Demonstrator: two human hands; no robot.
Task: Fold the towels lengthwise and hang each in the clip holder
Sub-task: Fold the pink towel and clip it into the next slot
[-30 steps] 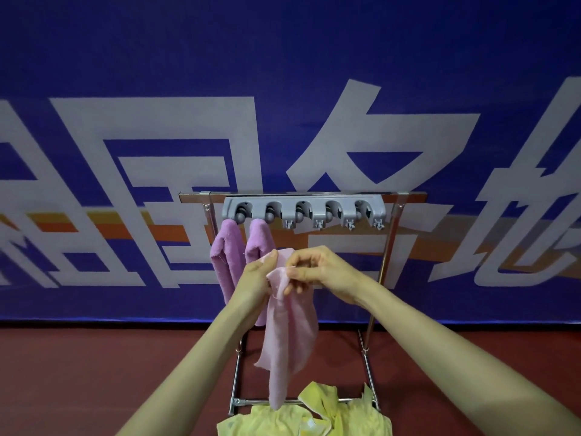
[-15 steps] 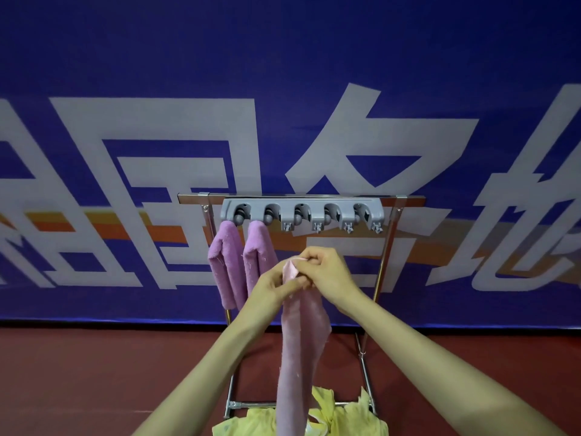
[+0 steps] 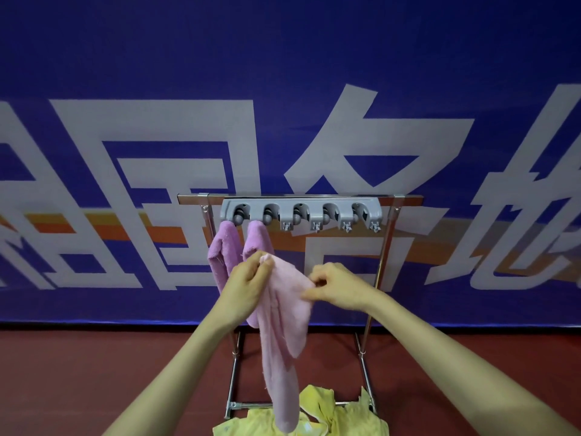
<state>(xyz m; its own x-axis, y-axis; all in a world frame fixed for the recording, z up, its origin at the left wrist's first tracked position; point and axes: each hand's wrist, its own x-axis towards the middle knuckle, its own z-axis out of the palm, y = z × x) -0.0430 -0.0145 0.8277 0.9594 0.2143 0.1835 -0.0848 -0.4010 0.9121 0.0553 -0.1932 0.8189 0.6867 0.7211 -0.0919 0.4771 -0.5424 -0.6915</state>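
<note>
Yellow towels [image 3: 317, 418] lie low at the front, and over them the pink towel [image 3: 283, 328] hangs from both hands, which were close together a moment ago and are now apart, its top edge stretched between them. The left hand [image 3: 246, 286] pinches one top corner and the right hand [image 3: 341, 287] pinches the other, fingers curled. Behind, two purple towels [image 3: 224, 254] hang in the grey clip holder [image 3: 301, 210].

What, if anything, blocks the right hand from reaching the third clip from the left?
Probably nothing, so yes: the third clip is empty above the right hand, though its fingers pinch the pink towel.
</note>
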